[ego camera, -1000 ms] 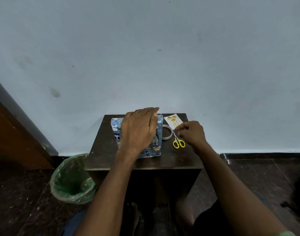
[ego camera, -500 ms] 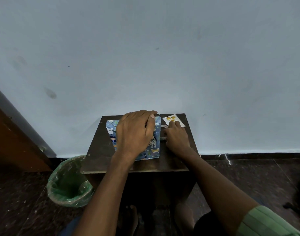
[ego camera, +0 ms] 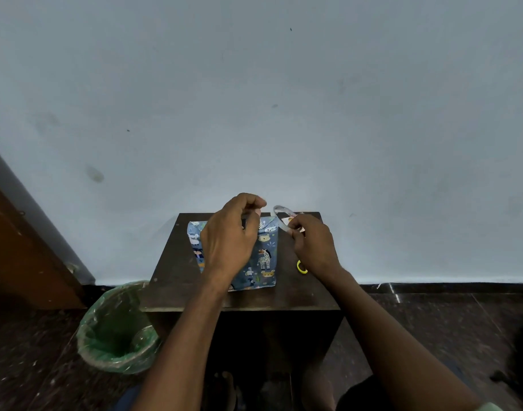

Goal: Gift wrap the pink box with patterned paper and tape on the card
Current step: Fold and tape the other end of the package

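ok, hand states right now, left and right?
Left hand: fingers curled above the wrapped box; whether they grip anything cannot be told.
Right hand: closed on the tape roll.

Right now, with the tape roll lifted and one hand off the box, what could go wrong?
1. The left hand is curled above the wrapped box, not pressing flat, so the far fold could spring open before tape lands.
2. The right hand holds the tape roll in the air; a pulled strip may stick to itself.
3. The yellow scissors lie mostly hidden under that wrist, easy to knock off the table.
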